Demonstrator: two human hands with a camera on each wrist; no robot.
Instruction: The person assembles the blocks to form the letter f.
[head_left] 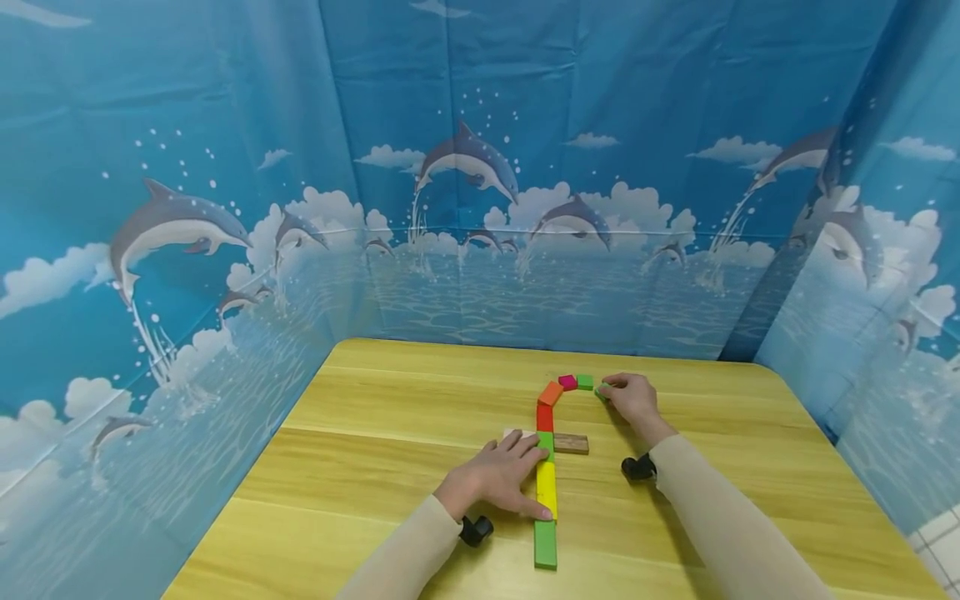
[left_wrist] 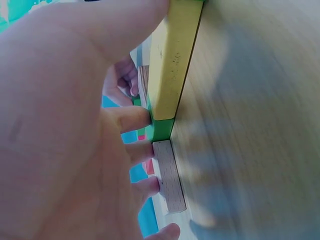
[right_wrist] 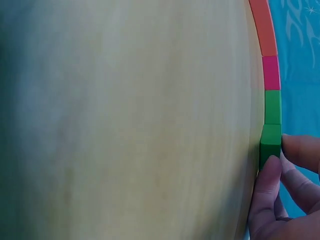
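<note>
**Two hands on a line of coloured blocks**

On the wooden table (head_left: 390,433) a chain of blocks runs from near to far, then bends right at its far end. Nearest lies a long green block (head_left: 545,544); beyond it a yellow block (head_left: 547,489), a small green piece (head_left: 546,442), a red block (head_left: 544,416), an orange block (head_left: 551,393) set at a slant, a pink cube (head_left: 567,382) and a green cube (head_left: 585,382).

The right hand (head_left: 633,400) is at the far right tip of the curve. In the right wrist view its thumb and a finger (right_wrist: 300,152) pinch the end green cube (right_wrist: 270,142), which sits on the table touching the next green cube in the arc. In the head view that end cube is mostly hidden behind the fingers.

The left hand (head_left: 498,477) lies flat on the table just left of the chain, fingers spread and fairly straight. Its fingertips (left_wrist: 135,119) touch the left side of the yellow block and the small green piece; it grasps nothing. A pale wooden block (left_wrist: 169,175) lies under or against the outer fingers, though the blur makes the contact hard to judge. A brown wooden block (head_left: 571,443) lies just right of the small green piece.

A blue dolphin-print backdrop (head_left: 225,208) encloses the table on the left, far and right sides.
</note>
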